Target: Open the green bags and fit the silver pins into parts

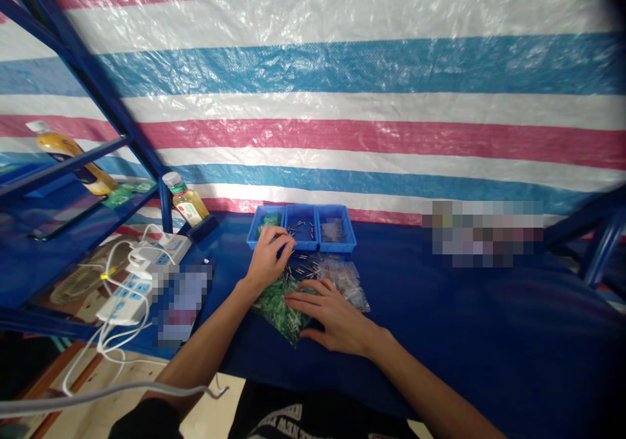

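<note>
My left hand point(268, 257) is just in front of the blue bins, above a loose pile of dark metal pins point(304, 269). Its fingers are curled with thumb and fingertips close together; anything between them is too small to make out. My right hand point(340, 318) lies palm down with fingers apart, touching a heap of small green plastic packets point(281, 315). Clear small packets point(345, 279) lie behind it. Of the three joined bins, the left bin point(250, 233) holds green packets, the middle bin point(300, 245) dark pins, the right bin point(337, 247) clear packets.
A drink bottle point(186, 201) stands at the back left, beside a blue metal frame point(141, 158). White power strips point(141, 282) with tangled cables lie on the left. Another bottle point(73, 158) leans on the side shelf. Striped sheeting point(342, 100) hangs behind the blue table point(440, 328).
</note>
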`<state>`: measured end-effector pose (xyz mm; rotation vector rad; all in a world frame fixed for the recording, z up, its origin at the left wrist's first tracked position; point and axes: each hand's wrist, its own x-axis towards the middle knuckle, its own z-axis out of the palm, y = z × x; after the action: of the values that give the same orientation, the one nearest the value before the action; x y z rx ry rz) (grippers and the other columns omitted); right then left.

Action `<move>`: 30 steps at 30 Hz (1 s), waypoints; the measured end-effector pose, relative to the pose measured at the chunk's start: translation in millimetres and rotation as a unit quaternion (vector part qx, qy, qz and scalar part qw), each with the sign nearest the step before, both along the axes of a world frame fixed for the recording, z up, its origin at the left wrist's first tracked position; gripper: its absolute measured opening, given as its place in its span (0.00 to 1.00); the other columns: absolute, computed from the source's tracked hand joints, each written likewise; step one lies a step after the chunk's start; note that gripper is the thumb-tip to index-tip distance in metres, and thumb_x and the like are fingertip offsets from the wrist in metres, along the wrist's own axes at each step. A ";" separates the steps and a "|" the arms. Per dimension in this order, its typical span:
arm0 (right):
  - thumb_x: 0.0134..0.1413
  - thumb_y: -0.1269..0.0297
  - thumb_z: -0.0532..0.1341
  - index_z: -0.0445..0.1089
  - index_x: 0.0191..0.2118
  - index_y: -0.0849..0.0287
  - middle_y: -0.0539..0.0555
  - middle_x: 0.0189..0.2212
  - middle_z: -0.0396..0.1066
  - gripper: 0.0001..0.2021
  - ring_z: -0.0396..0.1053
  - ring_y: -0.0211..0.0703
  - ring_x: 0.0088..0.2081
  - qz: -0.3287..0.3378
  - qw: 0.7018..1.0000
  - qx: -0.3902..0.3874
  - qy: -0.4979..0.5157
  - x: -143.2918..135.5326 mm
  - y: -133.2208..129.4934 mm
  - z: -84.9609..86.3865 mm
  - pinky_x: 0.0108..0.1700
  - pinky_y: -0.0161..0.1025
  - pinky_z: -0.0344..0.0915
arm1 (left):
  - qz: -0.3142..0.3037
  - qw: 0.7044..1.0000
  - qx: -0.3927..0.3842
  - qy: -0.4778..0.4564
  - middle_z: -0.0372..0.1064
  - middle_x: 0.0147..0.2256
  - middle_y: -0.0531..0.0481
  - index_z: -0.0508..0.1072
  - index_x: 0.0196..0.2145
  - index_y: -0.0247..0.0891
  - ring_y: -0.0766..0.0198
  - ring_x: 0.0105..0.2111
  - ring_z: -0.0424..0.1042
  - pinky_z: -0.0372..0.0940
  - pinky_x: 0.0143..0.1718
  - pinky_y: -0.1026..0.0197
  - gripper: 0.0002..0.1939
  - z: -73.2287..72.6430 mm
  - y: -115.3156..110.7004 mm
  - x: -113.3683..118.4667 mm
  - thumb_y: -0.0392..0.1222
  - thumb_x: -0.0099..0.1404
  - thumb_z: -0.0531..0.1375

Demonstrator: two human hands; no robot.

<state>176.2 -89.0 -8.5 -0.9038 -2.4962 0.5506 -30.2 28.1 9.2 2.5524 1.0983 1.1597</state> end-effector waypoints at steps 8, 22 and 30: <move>0.60 0.64 0.69 0.68 0.61 0.51 0.54 0.59 0.72 0.25 0.59 0.53 0.61 -0.006 1.000 0.011 0.028 -1.2 0.1 -0.4 0.65 0.55 0.54 | -0.005 1.000 0.002 0.004 0.69 0.44 0.44 0.75 0.40 0.39 0.56 0.49 0.66 0.64 0.54 0.50 0.10 3.0 -2.6 2.2 0.42 0.75 0.54; 0.63 0.71 0.63 0.65 0.62 0.53 0.57 0.47 0.72 0.23 0.69 0.49 0.49 -0.033 0.996 -0.020 0.086 -1.2 0.0 -9.5 0.55 0.48 0.66 | -0.063 0.998 -0.008 -0.009 0.70 0.44 0.43 0.76 0.41 0.39 0.57 0.48 0.68 0.65 0.53 0.51 0.11 0.9 -4.2 4.2 0.42 0.75 0.54; 0.66 0.65 0.62 0.75 0.43 0.55 0.53 0.36 0.73 0.05 0.71 0.43 0.35 -0.095 0.969 -0.092 0.208 7.0 8.3 -5.7 0.40 0.39 0.68 | -0.175 0.983 -0.054 0.018 0.73 0.42 0.42 0.76 0.43 0.38 0.56 0.46 0.69 0.64 0.54 0.49 0.15 11.8 -14.3 6.6 0.44 0.77 0.50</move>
<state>183.1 -80.7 -14.2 -0.9672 -1.9850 0.8230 -23.6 13.8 21.0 2.5533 0.6587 0.9411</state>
